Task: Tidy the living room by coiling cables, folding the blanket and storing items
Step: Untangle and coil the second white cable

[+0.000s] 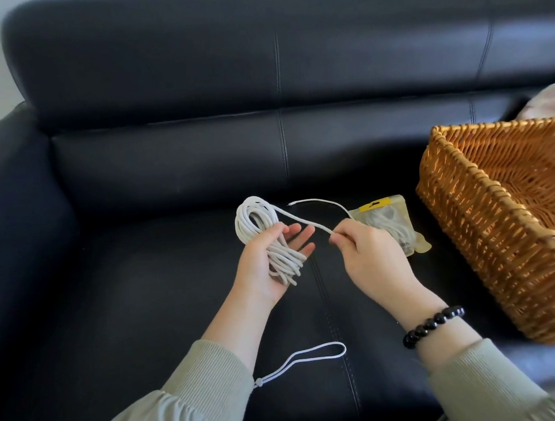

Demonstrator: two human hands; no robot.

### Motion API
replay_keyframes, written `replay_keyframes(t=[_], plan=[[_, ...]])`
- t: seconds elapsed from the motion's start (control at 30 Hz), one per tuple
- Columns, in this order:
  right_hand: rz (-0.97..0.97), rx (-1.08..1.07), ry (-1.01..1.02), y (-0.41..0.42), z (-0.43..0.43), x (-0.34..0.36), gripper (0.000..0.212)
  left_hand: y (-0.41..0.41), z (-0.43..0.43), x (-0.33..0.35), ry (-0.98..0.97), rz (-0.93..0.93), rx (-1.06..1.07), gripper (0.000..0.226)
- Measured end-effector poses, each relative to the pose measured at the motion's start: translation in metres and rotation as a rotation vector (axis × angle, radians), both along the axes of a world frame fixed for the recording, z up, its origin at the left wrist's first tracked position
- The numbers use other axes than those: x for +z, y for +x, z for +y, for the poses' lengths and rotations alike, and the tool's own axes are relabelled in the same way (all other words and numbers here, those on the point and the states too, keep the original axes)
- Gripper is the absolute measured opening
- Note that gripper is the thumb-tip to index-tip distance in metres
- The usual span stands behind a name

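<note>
We are holding the white cable [284,260] as a long, narrow coil above the sofa seat. Its long axis is running far to near, with the rounded loop end pointing away toward the backrest and the other end hanging past the heel of the palm. The coil is lying across the palm of our left hand [257,262]; the thumb is pressing it down while the fingers are stretching out straight to the right. One loose strand is leaving the far loop and slanting right and nearer to our right hand [370,256], which is pinching it between thumb and forefinger. The cord is looking round, matte and off-white. Just right of that hand a yellowish pouch [397,210] is lying on the black sofa [163,153], near a wicker basket [473,243]. A pale blanket [551,100] is showing beyond the basket.
</note>
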State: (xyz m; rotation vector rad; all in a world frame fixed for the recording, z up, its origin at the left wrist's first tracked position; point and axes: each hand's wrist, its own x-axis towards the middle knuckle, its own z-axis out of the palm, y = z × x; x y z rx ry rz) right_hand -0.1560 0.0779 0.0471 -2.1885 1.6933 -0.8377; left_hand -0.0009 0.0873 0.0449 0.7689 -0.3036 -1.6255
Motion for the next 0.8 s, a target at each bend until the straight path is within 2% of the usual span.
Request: replay_keyframes(t=[0.03,0.17,0.27,0.37,0.7,0.8], plan=[[-0.013,0.005,-0.006,0.001,0.001,0.001,0.016,0.0,0.001,0.001,0.003,0.005,0.012,0.046],[0.005,0.056,-0.015,0.007,0.005,0.0,0.015,-0.002,0.002,0.002,0.024,0.089,0.035,0.019],[0.051,0.1,0.033,0.012,0.006,-0.005,0.013,-0.001,0.001,0.0,0.025,0.165,0.046,0.018],[0.133,0.152,0.072,0.014,0.007,-0.009,0.012,0.0,0.0,-0.004,0.039,0.148,0.064,0.02],[0.29,0.267,0.046,0.02,0.009,-0.011,0.025,-0.004,0.003,-0.008,0.161,0.268,0.18,0.011],[0.33,0.284,0.038,0.021,0.011,-0.009,0.024,-0.003,0.004,-0.005,0.196,0.273,0.207,0.009]])
